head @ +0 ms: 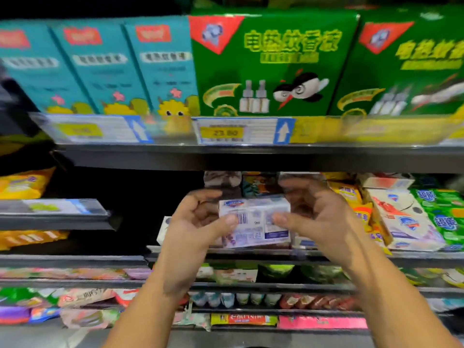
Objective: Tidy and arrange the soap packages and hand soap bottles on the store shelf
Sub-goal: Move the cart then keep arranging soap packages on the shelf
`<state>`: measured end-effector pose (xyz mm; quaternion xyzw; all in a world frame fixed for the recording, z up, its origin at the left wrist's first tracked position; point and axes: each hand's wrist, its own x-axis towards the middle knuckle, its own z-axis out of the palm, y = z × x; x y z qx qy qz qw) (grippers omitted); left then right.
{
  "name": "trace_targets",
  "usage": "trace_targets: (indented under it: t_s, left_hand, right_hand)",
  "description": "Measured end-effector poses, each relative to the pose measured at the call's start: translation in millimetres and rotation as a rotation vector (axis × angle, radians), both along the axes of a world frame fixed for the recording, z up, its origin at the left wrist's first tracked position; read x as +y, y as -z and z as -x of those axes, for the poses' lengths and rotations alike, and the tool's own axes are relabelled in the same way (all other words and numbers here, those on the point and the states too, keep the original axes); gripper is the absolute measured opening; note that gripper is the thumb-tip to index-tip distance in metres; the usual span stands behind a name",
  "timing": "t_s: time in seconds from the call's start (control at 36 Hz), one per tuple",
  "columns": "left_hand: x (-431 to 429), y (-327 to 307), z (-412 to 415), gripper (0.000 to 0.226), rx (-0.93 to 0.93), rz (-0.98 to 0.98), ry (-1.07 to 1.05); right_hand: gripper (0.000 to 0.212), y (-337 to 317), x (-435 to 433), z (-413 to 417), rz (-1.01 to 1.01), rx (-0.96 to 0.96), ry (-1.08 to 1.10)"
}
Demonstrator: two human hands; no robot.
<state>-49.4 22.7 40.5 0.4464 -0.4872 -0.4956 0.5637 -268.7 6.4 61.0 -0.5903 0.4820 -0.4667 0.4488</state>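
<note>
A white and lilac soap package with a barcode sits between my two hands, just above the front of the middle shelf. My left hand grips its left end, thumb across the front. My right hand holds the right end, thumb on the front face and fingers curled behind. More soap packages stand to the right: a white and lilac multipack, yellow packs and green packs. The view is blurred by motion.
The upper shelf carries teal boxes and green mosquito-repellent boxes behind price tags. Left of the soap the middle shelf is a dark gap. Lower shelves hold small bottles and packets.
</note>
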Motion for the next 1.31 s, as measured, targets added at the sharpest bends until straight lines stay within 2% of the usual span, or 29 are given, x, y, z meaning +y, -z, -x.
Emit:
trace_targets:
  t_s: [0.08, 0.17, 0.25, 0.36, 0.42, 0.47, 0.56, 0.64, 0.69, 0.78, 0.86, 0.89, 0.94, 1.0, 1.08, 1.14, 1.19, 1.25, 1.31]
  left_hand:
    - [-5, -1, -10, 0.046, 0.061, -0.103, -0.047]
    - [-11, 10, -21, 0.032, 0.074, -0.294, -0.058]
    - [-12, 20, -31, 0.018, 0.015, -0.391, -0.023]
    - [-12, 21, -42, 0.021, -0.089, -0.330, 0.055]
    - [-16, 17, -48, 0.018, -0.098, -0.295, 0.092]
    - [-21, 14, -56, 0.016, -0.066, -0.238, 0.140]
    - [-25, 10, -67, 0.028, -0.083, -0.077, 0.174]
    - [-25, 13, -76, 0.036, -0.055, 0.051, 0.191]
    - [-24, 19, -82, 0.033, -0.073, 0.124, 0.197]
    - [-24, 33, -93, 0.040, -0.310, 0.214, 0.147]
    - [-26, 51, -102, 0.049, -0.554, 0.097, 0.040]
    - [-27, 57, -105, 0.050, -0.705, 0.059, 0.012]
    - [-27, 66, -111, 0.051, -1.049, 0.026, 0.033]
    - [-25, 74, -115, 0.053, -1.243, -0.040, 0.122]
    - [-21, 79, -116, 0.055, -1.382, -0.034, 0.197]
    - [-18, 82, -117, 0.056, -1.399, 0.029, 0.154]
    - [-15, 82, -117, 0.058, -1.390, 0.058, 0.145]
    - [-15, 86, -117, 0.059, -1.399, -0.003, 0.196]
    - [-17, 87, -118, 0.062, -1.387, -0.058, 0.219]
  right_hand:
    - [0.033, 1, -4, -19, -0.095, 0.006, 0.021]
    - [0.042, 9, -7, -31, -0.229, 0.120, -0.006]
    - [0.025, 12, -5, -40, -0.308, 0.234, -0.073]
    - [0.034, 12, -4, -55, -0.453, 0.185, -0.105]
    - [0.040, 12, -7, -59, -0.521, 0.154, -0.098]
    - [0.037, 8, -10, -65, -0.554, 0.087, -0.106]
    - [0.038, 3, -16, -72, -0.522, -0.001, -0.070]
    - [0.023, 0, -24, -77, -0.379, 0.070, -0.079]
    - [0.035, -3, -27, -78, -0.314, 0.125, -0.083]
    - [0.046, -13, -31, -77, -0.220, 0.249, -0.120]
    - [0.014, -26, -34, -82, -0.144, 0.415, -0.074]
    - [0.017, -23, -37, -83, -0.134, 0.465, -0.072]
    - [0.036, -20, -44, -93, -0.169, 0.595, -0.034]
    - [0.045, -10, -54, -102, -0.178, 0.686, -0.019]
    - [0.024, -3, -61, -124, -0.112, 0.743, -0.094]
    - [0.053, 4, -69, -139, -0.051, 0.722, -0.163]
    - [0.070, 13, -81, -154, 0.083, 0.838, -0.221]
    - [0.080, 22, -94, -172, 0.127, 0.940, -0.244]
    - [0.080, 36, -104, -188, 0.164, 1.047, -0.269]
